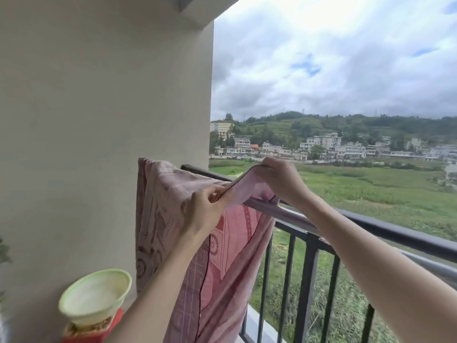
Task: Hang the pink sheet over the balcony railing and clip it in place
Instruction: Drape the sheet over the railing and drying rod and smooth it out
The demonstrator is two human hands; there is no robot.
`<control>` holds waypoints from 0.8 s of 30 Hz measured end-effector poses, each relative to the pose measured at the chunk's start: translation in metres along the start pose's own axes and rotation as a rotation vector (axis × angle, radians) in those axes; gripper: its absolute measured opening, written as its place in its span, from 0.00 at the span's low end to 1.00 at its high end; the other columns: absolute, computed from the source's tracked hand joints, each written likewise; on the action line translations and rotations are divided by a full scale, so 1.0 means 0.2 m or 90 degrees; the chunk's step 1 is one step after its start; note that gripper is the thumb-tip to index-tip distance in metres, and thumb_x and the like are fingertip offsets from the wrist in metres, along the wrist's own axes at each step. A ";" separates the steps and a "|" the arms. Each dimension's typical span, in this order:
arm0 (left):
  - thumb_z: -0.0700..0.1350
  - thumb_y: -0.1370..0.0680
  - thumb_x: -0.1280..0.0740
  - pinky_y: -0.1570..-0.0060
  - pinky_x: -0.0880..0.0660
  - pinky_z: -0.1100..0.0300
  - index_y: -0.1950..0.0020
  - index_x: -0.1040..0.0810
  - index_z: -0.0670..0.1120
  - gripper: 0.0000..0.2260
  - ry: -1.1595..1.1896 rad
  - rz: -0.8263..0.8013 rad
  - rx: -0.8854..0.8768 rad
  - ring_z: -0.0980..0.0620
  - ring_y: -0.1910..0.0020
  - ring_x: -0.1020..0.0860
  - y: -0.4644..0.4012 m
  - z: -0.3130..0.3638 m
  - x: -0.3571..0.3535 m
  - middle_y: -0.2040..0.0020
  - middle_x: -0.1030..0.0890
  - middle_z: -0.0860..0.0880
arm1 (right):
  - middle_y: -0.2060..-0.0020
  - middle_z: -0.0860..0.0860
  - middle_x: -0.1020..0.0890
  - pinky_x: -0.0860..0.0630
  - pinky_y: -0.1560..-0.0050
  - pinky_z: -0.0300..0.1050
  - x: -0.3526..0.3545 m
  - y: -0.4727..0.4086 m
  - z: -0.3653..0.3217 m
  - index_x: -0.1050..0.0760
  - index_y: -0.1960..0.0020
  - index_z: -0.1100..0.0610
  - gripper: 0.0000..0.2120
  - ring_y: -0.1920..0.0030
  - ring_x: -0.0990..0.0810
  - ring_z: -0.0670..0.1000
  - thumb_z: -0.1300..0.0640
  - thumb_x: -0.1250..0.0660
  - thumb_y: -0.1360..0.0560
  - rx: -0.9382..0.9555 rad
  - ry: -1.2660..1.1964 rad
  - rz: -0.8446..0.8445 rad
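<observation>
The pink patterned sheet [158, 219] hangs over the left end of the dark balcony railing [385, 231], close to the wall, and falls down the inner side. My left hand [207, 211] pinches the sheet's dark-trimmed top edge near the rail. My right hand [282, 179] grips the same edge farther right and lifts it above the rail. A lighter pole [291, 216] runs along just below the top rail under the cloth. No clip shows.
A pale green bowl [95, 295] sits on a red box [91, 330] at the lower left, by the beige wall [99, 120]. Vertical railing bars [309, 280] stand to the right. Beyond lie fields and houses.
</observation>
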State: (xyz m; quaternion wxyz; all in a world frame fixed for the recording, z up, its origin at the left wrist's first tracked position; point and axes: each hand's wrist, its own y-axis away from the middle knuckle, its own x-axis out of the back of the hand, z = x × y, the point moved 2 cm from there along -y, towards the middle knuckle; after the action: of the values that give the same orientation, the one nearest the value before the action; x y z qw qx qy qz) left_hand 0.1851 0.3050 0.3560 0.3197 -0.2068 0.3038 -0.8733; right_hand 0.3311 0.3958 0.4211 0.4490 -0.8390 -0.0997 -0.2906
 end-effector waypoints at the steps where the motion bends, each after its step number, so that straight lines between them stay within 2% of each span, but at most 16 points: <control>1: 0.57 0.31 0.32 0.56 0.26 0.50 0.53 0.17 0.47 0.15 -0.018 0.001 0.003 0.47 0.61 0.21 0.03 0.03 0.00 0.59 0.16 0.47 | 0.65 0.51 0.20 0.27 0.67 0.43 0.03 0.04 -0.01 0.24 0.58 0.59 0.09 0.67 0.24 0.49 0.58 0.41 0.23 0.018 0.024 -0.002; 3: 0.52 0.28 0.31 0.61 0.28 0.55 0.56 0.17 0.49 0.08 -0.047 0.017 -0.017 0.54 0.65 0.24 0.08 0.09 0.02 0.64 0.17 0.52 | 0.64 0.51 0.20 0.26 0.65 0.45 0.08 0.11 -0.03 0.23 0.59 0.58 0.10 0.65 0.23 0.51 0.59 0.42 0.23 0.056 0.064 0.002; 5: 0.49 0.25 0.33 0.70 0.33 0.64 0.55 0.17 0.50 0.06 -0.077 0.035 -0.044 0.61 0.73 0.28 0.14 0.14 0.03 0.71 0.21 0.57 | 0.63 0.51 0.19 0.24 0.60 0.48 0.15 0.18 -0.06 0.23 0.59 0.58 0.11 0.60 0.22 0.53 0.57 0.42 0.23 0.091 0.112 0.007; 6: 0.48 0.25 0.34 0.74 0.37 0.68 0.54 0.17 0.50 0.06 -0.097 0.040 -0.054 0.61 0.76 0.30 0.18 0.17 0.04 0.75 0.24 0.58 | 0.62 0.52 0.19 0.24 0.58 0.49 0.17 0.21 -0.08 0.23 0.58 0.59 0.11 0.58 0.23 0.54 0.56 0.41 0.23 0.105 0.139 0.008; 8: 0.49 0.24 0.35 0.78 0.40 0.70 0.50 0.18 0.50 0.08 -0.132 0.032 -0.066 0.59 0.78 0.30 0.28 0.23 0.05 0.77 0.25 0.57 | 0.61 0.53 0.19 0.27 0.56 0.47 0.21 0.29 -0.11 0.23 0.57 0.60 0.11 0.56 0.24 0.53 0.56 0.41 0.23 0.123 0.180 0.013; 9: 0.48 0.24 0.35 0.77 0.38 0.69 0.49 0.18 0.51 0.08 -0.142 0.021 -0.076 0.58 0.77 0.27 0.33 0.24 0.07 0.74 0.22 0.56 | 0.60 0.54 0.19 0.29 0.55 0.44 0.22 0.33 -0.13 0.23 0.56 0.60 0.11 0.56 0.24 0.53 0.57 0.41 0.22 0.121 0.188 0.015; 11: 0.48 0.24 0.34 0.70 0.29 0.64 0.49 0.18 0.50 0.08 -0.144 0.007 -0.096 0.55 0.66 0.20 0.43 0.26 0.10 0.62 0.16 0.52 | 0.56 0.55 0.18 0.30 0.55 0.39 0.23 0.42 -0.17 0.22 0.53 0.62 0.11 0.56 0.24 0.51 0.61 0.42 0.22 0.098 0.188 0.010; 13: 0.49 0.25 0.34 0.59 0.23 0.58 0.50 0.17 0.48 0.09 -0.140 -0.024 -0.113 0.53 0.59 0.20 0.51 0.28 0.16 0.55 0.17 0.51 | 0.53 0.56 0.18 0.28 0.54 0.40 0.23 0.50 -0.22 0.21 0.50 0.63 0.11 0.55 0.22 0.52 0.63 0.42 0.22 0.062 0.187 0.009; 15: 0.49 0.25 0.33 0.56 0.24 0.59 0.52 0.17 0.47 0.09 -0.155 -0.052 -0.146 0.53 0.59 0.20 0.59 0.33 0.18 0.56 0.17 0.50 | 0.52 0.57 0.17 0.28 0.52 0.41 0.26 0.59 -0.27 0.20 0.50 0.63 0.11 0.53 0.20 0.55 0.65 0.41 0.23 0.033 0.202 0.016; 18: 0.48 0.25 0.32 0.64 0.31 0.75 0.51 0.17 0.46 0.08 -0.141 -0.093 -0.147 0.54 0.59 0.20 0.61 0.37 0.33 0.58 0.16 0.49 | 0.53 0.58 0.17 0.23 0.51 0.49 0.25 0.66 -0.45 0.20 0.49 0.63 0.11 0.55 0.19 0.56 0.66 0.41 0.23 -0.003 0.185 0.046; 19: 0.48 0.25 0.32 0.65 0.32 0.78 0.51 0.17 0.46 0.08 -0.137 -0.103 -0.141 0.54 0.59 0.20 0.62 0.40 0.37 0.57 0.16 0.50 | 0.54 0.59 0.16 0.22 0.52 0.51 0.27 0.69 -0.50 0.20 0.49 0.63 0.11 0.57 0.19 0.56 0.66 0.41 0.23 -0.011 0.187 0.054; 21: 0.49 0.25 0.32 0.66 0.33 0.79 0.51 0.17 0.47 0.08 -0.131 -0.117 -0.145 0.57 0.59 0.20 0.66 0.47 0.37 0.58 0.16 0.52 | 0.55 0.58 0.16 0.20 0.56 0.51 0.35 0.74 -0.54 0.21 0.48 0.63 0.11 0.61 0.19 0.54 0.66 0.42 0.22 -0.020 0.204 0.066; 24: 0.55 0.24 0.36 0.71 0.34 0.76 0.53 0.19 0.51 0.10 -0.134 -0.132 -0.174 0.64 0.70 0.25 0.70 0.57 0.38 0.70 0.23 0.61 | 0.59 0.58 0.17 0.20 0.61 0.48 0.42 0.77 -0.62 0.21 0.49 0.63 0.11 0.66 0.21 0.53 0.65 0.43 0.22 -0.043 0.251 0.058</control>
State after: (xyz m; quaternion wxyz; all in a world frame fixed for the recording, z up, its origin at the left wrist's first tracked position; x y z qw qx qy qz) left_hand 0.2555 0.1217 0.3595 0.2273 -0.3686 0.3613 -0.8258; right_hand 0.4163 0.1991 0.4150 0.4441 -0.7841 0.0383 -0.4318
